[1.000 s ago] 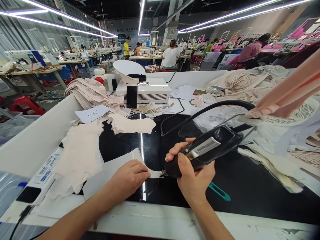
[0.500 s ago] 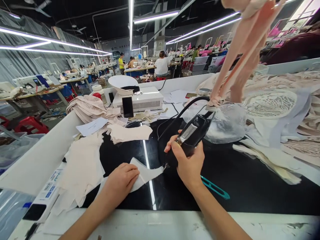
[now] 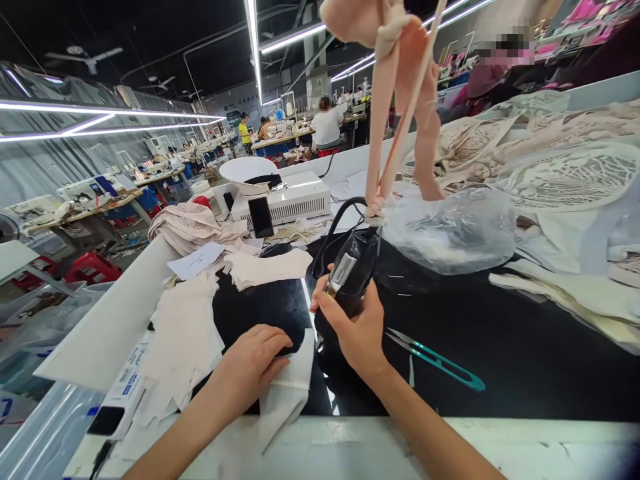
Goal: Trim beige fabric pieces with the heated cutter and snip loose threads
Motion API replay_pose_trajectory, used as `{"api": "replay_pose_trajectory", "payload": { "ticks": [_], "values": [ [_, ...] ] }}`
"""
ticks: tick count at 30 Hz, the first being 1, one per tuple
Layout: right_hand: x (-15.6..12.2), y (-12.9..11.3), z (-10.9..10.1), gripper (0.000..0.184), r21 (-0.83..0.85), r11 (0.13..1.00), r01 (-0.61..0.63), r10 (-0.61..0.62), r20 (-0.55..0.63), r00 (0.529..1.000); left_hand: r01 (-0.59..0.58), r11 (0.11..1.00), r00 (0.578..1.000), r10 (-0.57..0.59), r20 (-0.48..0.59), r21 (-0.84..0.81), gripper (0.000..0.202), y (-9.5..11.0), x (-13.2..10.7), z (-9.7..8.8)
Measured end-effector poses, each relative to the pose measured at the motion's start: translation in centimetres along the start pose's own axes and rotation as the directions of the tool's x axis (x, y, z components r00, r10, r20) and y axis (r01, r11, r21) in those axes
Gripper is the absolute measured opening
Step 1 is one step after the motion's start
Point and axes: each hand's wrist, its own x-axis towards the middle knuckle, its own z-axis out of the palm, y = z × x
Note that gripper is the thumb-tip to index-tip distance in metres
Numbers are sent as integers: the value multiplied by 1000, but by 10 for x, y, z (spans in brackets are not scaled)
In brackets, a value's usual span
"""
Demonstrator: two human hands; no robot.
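Note:
My right hand point(image 3: 354, 323) is wrapped round a black corded hand tool point(image 3: 347, 270) with a metal plate on its side. The tool is tilted, its lower end close to the black work surface; its exact kind I cannot make out. Beside it, my left hand point(image 3: 257, 363) has hold of a white fabric piece point(image 3: 295, 377), with its thumb on the cloth and its fingers together. That piece bends down over the table's front edge. Teal thread snips point(image 3: 445, 368) lie to the right of my right forearm.
Cut pale fabric pieces point(image 3: 183, 333) are stacked at left, near a phone point(image 3: 261, 217) and a white machine box point(image 3: 295, 200). Pink cloth strips point(image 3: 380, 127) hang over the tool. A clear plastic bag point(image 3: 450, 233) and lace pieces point(image 3: 575, 177) lie at right. People sit at sewing tables behind.
The white fabric piece has turned, its pointed end swinging toward the table's front edge. The tool has come away from its tip. The view has shifted to the right.

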Motion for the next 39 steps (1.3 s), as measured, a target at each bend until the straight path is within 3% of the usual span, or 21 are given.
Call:
{"api": "replay_pose_trajectory", "payload": {
  "ticks": [4,9,21,29,39],
  "values": [
    [-3,3,-1,31,-19,1000,-7,6,-28,1000,-98,986,987,114,115,-134,31,-9,19,6],
    [-6,3,0,29,-23,1000,-18,18,-29,999,-37,982,950,92,299,-185,61,-15,28,11],
    [-7,3,8,32,-23,999,-32,32,-9,999,-41,990,960,77,269,-137,48,-20,24,13],
    [-8,6,4,29,-48,998,-27,26,-12,1000,-44,994,963,70,261,-104,50,-20,24,15],
    [-7,6,5,31,-62,998,-27,27,6,1000,-70,996,940,82,330,-50,63,-21,23,13]
  ]
}}
